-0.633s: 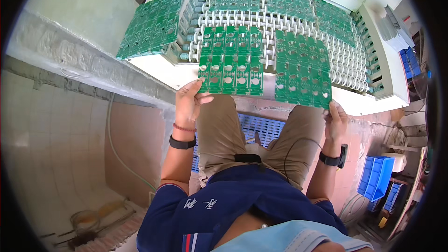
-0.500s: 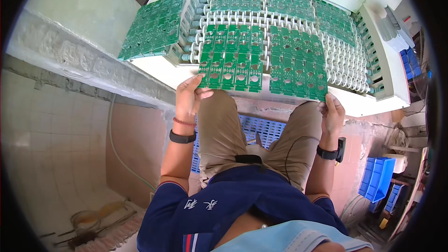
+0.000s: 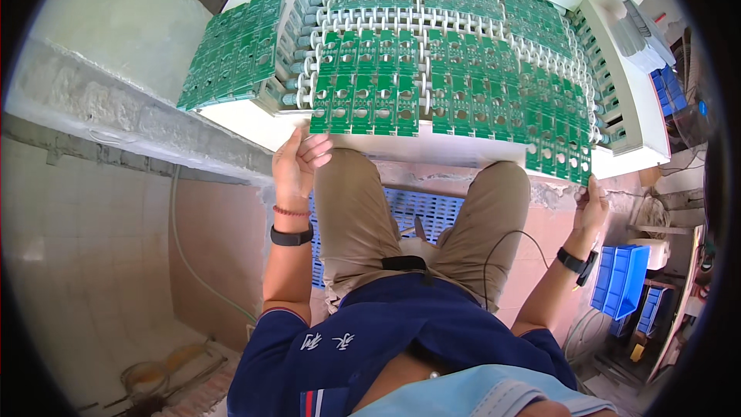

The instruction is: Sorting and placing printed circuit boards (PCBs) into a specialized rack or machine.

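Observation:
Green circuit board panels lie in rows on a white roller conveyor [image 3: 305,77] in front of me. My left hand [image 3: 297,164] is just below the near left corner of one panel [image 3: 364,100]. Its fingers are apart and hold nothing. That panel rests flat on the rollers. My right hand [image 3: 590,202] grips the lower corner of another green panel [image 3: 557,147] at the conveyor's right end. This panel hangs over the near edge of the machine. Both wrists carry dark bands.
A stack of green panels [image 3: 231,50] sits on the machine's left wing. A blue slatted crate [image 3: 421,208] lies below between my knees. Blue bins [image 3: 617,278] stand at the lower right. A concrete ledge [image 3: 116,108] and a tiled wall run along the left.
The left panel has slid away from me onto the rollers and my left hand has let go of it. My right hand has carried its panel to the right end.

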Tool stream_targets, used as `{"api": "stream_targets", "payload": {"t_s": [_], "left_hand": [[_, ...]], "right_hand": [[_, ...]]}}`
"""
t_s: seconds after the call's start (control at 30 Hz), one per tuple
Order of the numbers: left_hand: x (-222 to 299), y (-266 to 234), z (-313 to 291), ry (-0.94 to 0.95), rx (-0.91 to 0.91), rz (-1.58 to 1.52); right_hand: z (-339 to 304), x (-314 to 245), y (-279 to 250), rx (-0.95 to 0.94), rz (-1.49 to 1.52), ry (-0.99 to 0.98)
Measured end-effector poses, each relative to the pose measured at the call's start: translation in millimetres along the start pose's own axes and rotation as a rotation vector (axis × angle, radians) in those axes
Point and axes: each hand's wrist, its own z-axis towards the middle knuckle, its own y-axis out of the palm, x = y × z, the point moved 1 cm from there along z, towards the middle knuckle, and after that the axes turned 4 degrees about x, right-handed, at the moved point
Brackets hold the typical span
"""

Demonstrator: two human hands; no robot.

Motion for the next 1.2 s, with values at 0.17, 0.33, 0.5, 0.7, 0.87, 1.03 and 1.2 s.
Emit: {"api": "stream_targets", "payload": {"t_s": [0.17,0.33,0.5,0.7,0.87,1.03,1.2], "left_hand": [[-9,-11,-12,-0.024,0.029,0.018],[-14,-14,-24,-0.041,0.064,0.036],[3,-31,-28,0.058,0.127,0.072],[45,-44,-21,0.378,0.315,0.137],[115,-41,-8,0.781,0.42,0.244],[165,-58,23,0.971,0.518,0.47],[174,-47,34,0.939,0.541,0.997]], "right_hand": [[31,-6,0,0.04,0.011,0.005],[48,0,5,0.061,0.047,0.0],[17,0,25,0.207,0.047,-0.01],[-34,13,39,0.139,-0.005,-0.094],[-82,6,103,-0.238,-0.152,-0.127],[-125,-4,178,-0.542,-0.205,-0.15],[-141,-21,234,-0.785,-0.153,-0.138]]}}
